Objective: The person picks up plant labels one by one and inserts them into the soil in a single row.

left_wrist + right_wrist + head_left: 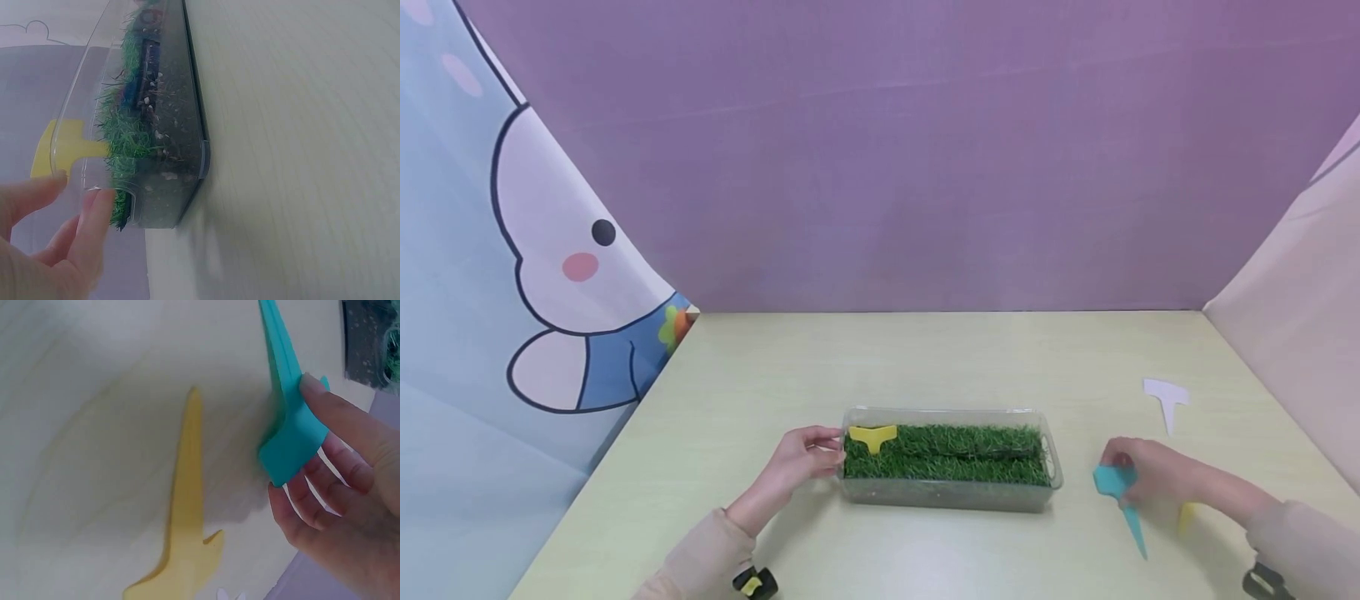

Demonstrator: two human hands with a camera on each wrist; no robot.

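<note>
A clear plastic box [951, 495] on the table holds strips of artificial grass [962, 467]. A yellow T-shaped plant label [873, 437] stands in the grass at its left end. My left hand [801, 460] grips that end of the box, thumb by the rim and fingers at the cut-out in the end wall, as the left wrist view shows. To the right of the box, my right hand [1153, 473] pinches a teal plant label [299, 434] by its wide head, its long tapered point facing away from the palm.
A second yellow plant label [186, 487] lies on the table [955, 558] beneath the right forearm, partly hidden in the head view. Farther back on the right lies a white T-shaped label [1167, 398]. A purple cloth [925, 167] rises behind the table, with a printed cloth at left.
</note>
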